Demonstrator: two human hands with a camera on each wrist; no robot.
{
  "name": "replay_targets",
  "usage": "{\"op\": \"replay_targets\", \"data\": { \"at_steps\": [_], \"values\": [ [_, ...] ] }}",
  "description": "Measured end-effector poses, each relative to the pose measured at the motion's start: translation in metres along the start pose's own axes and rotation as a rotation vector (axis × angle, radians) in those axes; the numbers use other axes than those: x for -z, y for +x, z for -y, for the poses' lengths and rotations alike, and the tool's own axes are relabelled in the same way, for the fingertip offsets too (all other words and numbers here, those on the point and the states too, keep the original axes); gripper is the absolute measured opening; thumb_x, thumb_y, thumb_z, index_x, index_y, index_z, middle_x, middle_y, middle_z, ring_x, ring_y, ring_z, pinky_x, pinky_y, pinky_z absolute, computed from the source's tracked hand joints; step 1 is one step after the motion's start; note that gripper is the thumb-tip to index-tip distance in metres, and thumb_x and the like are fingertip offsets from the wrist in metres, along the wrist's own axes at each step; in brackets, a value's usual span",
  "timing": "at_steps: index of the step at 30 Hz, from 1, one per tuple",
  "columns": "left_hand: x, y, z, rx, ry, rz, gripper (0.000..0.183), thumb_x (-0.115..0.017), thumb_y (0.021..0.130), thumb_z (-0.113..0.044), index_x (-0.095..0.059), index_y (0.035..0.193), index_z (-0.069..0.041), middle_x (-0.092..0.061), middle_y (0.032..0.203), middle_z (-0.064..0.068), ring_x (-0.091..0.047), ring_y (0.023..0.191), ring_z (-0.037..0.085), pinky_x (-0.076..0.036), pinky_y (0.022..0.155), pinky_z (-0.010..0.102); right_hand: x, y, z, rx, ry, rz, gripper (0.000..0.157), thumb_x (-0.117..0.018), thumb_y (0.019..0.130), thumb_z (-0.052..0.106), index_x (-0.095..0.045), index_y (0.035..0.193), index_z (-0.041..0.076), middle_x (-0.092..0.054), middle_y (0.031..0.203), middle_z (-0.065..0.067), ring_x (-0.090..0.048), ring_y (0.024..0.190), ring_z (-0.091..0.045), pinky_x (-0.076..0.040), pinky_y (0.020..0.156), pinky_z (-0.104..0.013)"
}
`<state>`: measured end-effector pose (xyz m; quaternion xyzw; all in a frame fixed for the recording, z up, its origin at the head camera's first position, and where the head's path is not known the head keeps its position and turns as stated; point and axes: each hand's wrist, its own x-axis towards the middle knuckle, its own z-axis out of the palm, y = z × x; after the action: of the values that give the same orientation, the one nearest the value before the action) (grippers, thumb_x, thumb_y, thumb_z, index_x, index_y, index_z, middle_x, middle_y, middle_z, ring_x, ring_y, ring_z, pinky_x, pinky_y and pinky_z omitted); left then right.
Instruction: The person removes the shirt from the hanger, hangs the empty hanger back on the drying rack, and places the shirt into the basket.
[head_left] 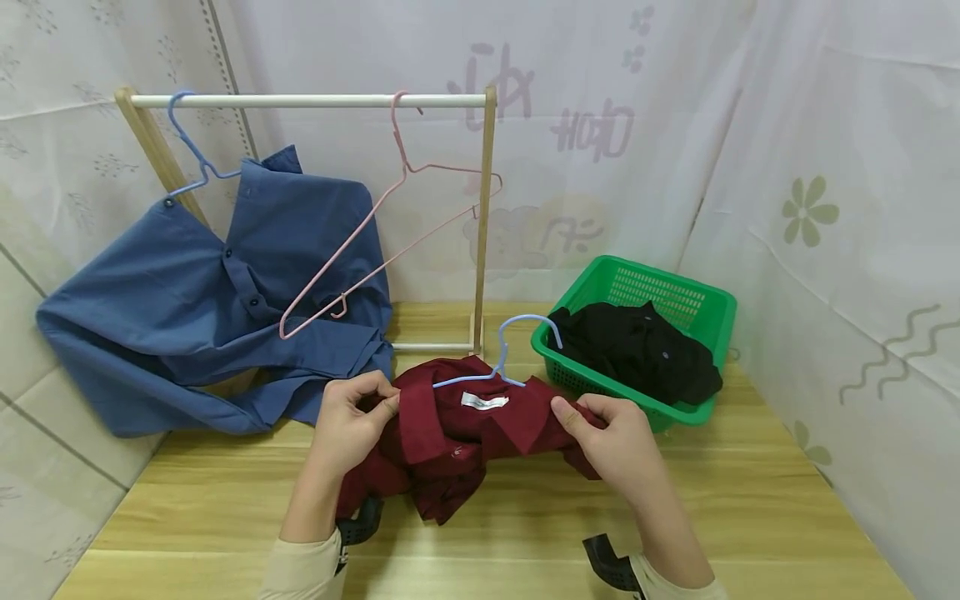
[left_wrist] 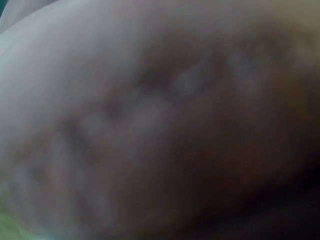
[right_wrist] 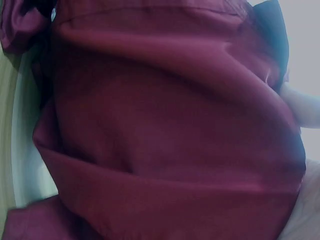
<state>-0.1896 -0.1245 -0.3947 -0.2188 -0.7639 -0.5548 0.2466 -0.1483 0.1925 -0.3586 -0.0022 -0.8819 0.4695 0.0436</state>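
A dark red collared shirt (head_left: 450, 429) is held up by both hands over the table. My left hand (head_left: 352, 421) pinches its left shoulder beside the collar, and my right hand (head_left: 611, 433) pinches the opposite shoulder, thumb on top. Inside the shirt's neck sits a light blue hanger (head_left: 501, 354), its hook rising above the collar and its lower part hidden in the cloth. A white label shows inside the neck. The right wrist view is filled by the red shirt (right_wrist: 165, 115), with part of the hand at its right edge. Blur covers the left wrist view.
A rack with a white rod (head_left: 300, 101) stands at the back left. On it hang a blue shirt (head_left: 172, 292) on a blue hanger and a bare pink hanger (head_left: 360, 225). A green basket (head_left: 600, 383) with black clothing (head_left: 637, 350) stands on the wooden table (head_left: 750, 500) at right.
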Motion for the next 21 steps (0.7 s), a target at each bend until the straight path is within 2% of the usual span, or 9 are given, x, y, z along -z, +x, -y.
{"op": "replay_targets", "data": {
  "at_steps": [8,13,15,17,21],
  "values": [
    [-0.003,-0.001,0.001,0.020,0.008,0.000,0.029,-0.070,0.076,0.015,-0.063,0.065,-0.011,-0.050,0.055,0.001,-0.041,0.052,0.003,-0.034,0.044,0.022,-0.012,0.002,0.007,0.012,-0.007,-0.017,0.051,-0.064,0.089,0.055,-0.055,0.067,0.009,-0.041,0.055,0.001,-0.043,0.053,-0.014,-0.035,0.050,-0.026],
    [0.000,-0.002,-0.012,0.038,-0.005,0.041,0.026,-0.069,0.077,0.016,-0.063,0.065,-0.007,-0.053,0.056,0.004,-0.041,0.052,0.002,-0.035,0.045,0.022,-0.018,0.001,0.011,0.035,-0.048,-0.013,0.049,-0.063,0.089,0.055,-0.055,0.068,0.012,-0.040,0.057,0.002,-0.042,0.056,-0.013,-0.034,0.053,-0.025],
    [0.003,-0.001,-0.017,0.044,-0.005,0.054,0.024,-0.069,0.078,0.016,-0.065,0.066,-0.005,-0.057,0.058,0.008,-0.044,0.054,0.002,-0.037,0.047,0.022,-0.019,0.002,0.011,0.055,-0.052,0.032,0.050,-0.061,0.089,0.058,-0.055,0.071,0.012,-0.041,0.059,0.002,-0.043,0.057,-0.012,-0.035,0.055,-0.025],
    [0.007,-0.001,-0.012,0.049,0.002,0.063,0.022,-0.069,0.079,0.014,-0.066,0.068,-0.004,-0.062,0.061,0.010,-0.047,0.055,0.002,-0.040,0.048,0.021,-0.019,0.004,0.007,0.084,-0.052,0.103,0.048,-0.058,0.091,0.059,-0.055,0.075,0.014,-0.043,0.063,0.002,-0.044,0.060,-0.011,-0.037,0.056,-0.024],
    [0.014,-0.001,0.005,0.060,0.020,0.052,0.021,-0.071,0.080,0.011,-0.068,0.070,-0.007,-0.065,0.065,0.009,-0.049,0.056,0.002,-0.041,0.049,0.021,-0.010,0.007,-0.004,0.213,-0.010,0.252,0.025,-0.051,0.101,0.041,-0.066,0.096,0.021,-0.061,0.083,0.004,-0.054,0.077,-0.012,-0.046,0.068,-0.024]
  ]
}}
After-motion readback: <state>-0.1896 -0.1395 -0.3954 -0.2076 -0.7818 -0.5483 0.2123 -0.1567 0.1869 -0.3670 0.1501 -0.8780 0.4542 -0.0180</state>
